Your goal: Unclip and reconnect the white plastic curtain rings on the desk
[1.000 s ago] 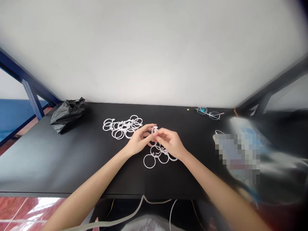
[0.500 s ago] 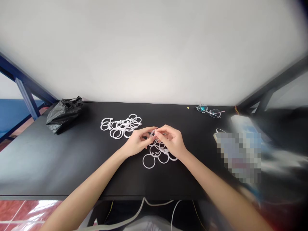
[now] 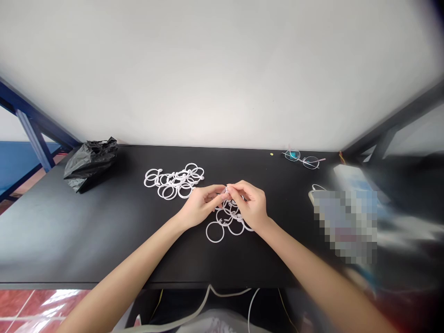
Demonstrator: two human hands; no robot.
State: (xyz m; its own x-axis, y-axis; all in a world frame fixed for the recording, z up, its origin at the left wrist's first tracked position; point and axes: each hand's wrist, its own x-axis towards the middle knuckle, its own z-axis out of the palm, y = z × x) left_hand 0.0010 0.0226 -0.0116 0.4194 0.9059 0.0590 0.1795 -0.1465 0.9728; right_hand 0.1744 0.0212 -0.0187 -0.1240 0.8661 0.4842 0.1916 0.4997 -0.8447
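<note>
Bag (image 3: 88, 164) left of loose rings (image 3: 175, 180); linked rings (image 3: 222, 226) before them; glasses (image 3: 303, 159) far right.

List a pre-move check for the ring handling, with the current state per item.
1. Both hands on the white ring: ok. The left hand and right hand meet on it just above the table.
2. Ring's gap open or closed: cannot tell. The fingers cover it.
3. Ring cluster placed under the hands: ok. It lies flat on the table; whether its rings are linked, cannot tell.
4. Ring pile kept separate: ok. It lies beyond the left hand, apart from the cluster.
5. Glasses and black bag away from the hands: ok. Both sit at the far edge.
</note>
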